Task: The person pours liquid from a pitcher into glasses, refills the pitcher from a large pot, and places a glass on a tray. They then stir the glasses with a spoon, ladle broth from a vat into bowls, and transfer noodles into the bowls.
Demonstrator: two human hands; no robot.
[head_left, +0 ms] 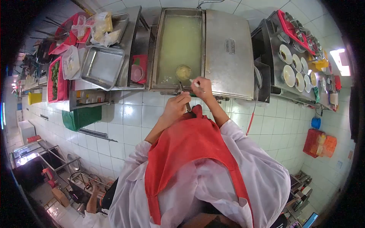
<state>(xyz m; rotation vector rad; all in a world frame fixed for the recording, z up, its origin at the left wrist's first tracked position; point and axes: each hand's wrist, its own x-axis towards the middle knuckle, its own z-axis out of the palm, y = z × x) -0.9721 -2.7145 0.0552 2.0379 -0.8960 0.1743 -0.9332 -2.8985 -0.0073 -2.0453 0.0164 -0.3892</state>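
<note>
Near the ctr. of the frame, the L hand (177, 105) has its fingers closed around the handle (181, 87) of a round strainer (176, 73), which sits w/ pale food (184, 72) at the lower edge of a vat (203, 38) of cloudy liquid, upper ctr. The R hand (203, 89), just to the right, grips a thin utensil w/ white end (192, 81); white bowls (289, 76) stand on the worktop (274, 45), upper R.
</note>
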